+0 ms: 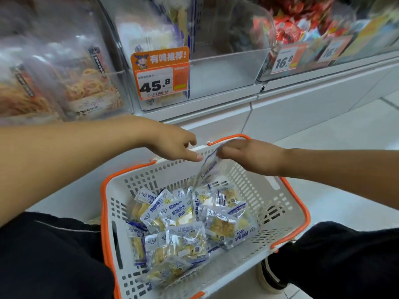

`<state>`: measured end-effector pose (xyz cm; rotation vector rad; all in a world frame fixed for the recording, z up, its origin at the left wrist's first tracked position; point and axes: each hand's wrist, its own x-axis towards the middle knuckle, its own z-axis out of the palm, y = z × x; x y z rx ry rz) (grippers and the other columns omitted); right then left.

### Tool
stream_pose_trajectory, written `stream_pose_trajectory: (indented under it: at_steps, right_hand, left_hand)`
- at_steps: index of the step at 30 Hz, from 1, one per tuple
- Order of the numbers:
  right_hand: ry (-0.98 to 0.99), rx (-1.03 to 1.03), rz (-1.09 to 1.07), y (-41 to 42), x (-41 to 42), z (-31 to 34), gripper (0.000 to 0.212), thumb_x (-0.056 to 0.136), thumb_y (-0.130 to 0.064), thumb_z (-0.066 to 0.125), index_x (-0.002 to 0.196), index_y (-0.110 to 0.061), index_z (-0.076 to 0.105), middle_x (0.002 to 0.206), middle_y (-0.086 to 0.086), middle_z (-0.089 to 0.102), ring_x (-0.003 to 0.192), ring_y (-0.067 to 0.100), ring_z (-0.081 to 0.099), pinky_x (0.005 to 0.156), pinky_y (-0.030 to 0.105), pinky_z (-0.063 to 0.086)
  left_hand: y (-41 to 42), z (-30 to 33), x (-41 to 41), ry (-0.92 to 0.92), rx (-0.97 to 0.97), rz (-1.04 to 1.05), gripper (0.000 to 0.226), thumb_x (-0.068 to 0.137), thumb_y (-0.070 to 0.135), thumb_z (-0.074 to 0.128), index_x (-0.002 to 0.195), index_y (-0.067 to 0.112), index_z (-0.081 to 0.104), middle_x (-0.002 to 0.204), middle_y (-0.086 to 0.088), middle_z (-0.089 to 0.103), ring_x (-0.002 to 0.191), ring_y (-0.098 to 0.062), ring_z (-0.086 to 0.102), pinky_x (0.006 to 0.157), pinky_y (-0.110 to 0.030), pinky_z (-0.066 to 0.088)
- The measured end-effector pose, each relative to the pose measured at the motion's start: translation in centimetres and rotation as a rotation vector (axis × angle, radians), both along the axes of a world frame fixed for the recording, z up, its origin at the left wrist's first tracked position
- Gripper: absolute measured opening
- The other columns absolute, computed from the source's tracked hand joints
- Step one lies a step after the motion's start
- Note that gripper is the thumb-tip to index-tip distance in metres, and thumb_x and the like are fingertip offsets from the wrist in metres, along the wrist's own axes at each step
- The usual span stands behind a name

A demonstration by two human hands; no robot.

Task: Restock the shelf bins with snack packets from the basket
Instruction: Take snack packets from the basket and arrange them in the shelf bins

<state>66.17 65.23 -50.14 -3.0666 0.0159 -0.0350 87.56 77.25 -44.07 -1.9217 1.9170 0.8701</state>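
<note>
A white basket (269, 203) with an orange rim sits on the floor between my knees. Several blue-and-clear snack packets (177, 223) lie heaped in it. My right hand (248, 156) pinches one packet (207, 169) by its top edge, and it hangs above the heap. My left hand (179, 145) hovers beside it over the basket's far rim, index finger pointing toward the packet, holding nothing. Above stands a clear shelf bin (226, 67) with a 45.8 price tag (160, 74); a few similar packets show at its left side.
A bin of noodle-like snacks (54, 83) stands at the left. Bins of red packets (302, 29) with 16.8 tags stand at the right. A white shelf base (302, 108) runs below the bins. My shoe (272, 277) is beside the basket on the white floor.
</note>
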Motion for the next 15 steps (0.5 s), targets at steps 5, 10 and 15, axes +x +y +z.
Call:
stream_pose_trajectory:
  at_steps: [5, 10, 15]
  right_hand:
    - [-0.52, -0.102, 0.209, -2.1, -1.4, 8.2, 0.016, 0.097, 0.003, 0.049, 0.111, -0.004, 0.046, 0.124, 0.031, 0.059, 0.126, 0.042, 0.054, 0.103, 0.047, 0.048]
    - [-0.555, -0.181, 0.085, -4.9, -1.7, 10.1, 0.018, 0.085, 0.011, 0.059, 0.096, -0.003, 0.055, 0.119, 0.022, 0.065, 0.118, 0.036, 0.059, 0.096, 0.046, 0.051]
    - [-0.454, 0.123, -0.121, -3.8, -0.9, 10.4, 0.032, 0.085, -0.019, 0.06, 0.115, -0.008, 0.064, 0.138, 0.006, 0.054, 0.128, 0.021, 0.051, 0.104, 0.041, 0.044]
  left_hand:
    - [-1.2, 2.1, 1.3, 0.795, 0.095, 0.491, 0.069, 0.071, 0.039, 0.081, 0.132, 0.025, 0.054, 0.123, 0.005, 0.067, 0.113, -0.019, 0.063, 0.085, -0.031, 0.054]
    - [-1.2, 3.7, 2.1, 0.914, -0.162, 0.599, 0.031, 0.079, 0.013, 0.078, 0.109, 0.013, 0.067, 0.081, 0.002, 0.073, 0.07, -0.009, 0.066, 0.047, -0.015, 0.041]
    - [-0.7, 5.7, 2.7, 0.863, -0.436, 0.692, 0.009, 0.079, 0.015, 0.079, 0.084, 0.014, 0.072, 0.071, 0.001, 0.068, 0.055, -0.004, 0.053, 0.047, -0.016, 0.041]
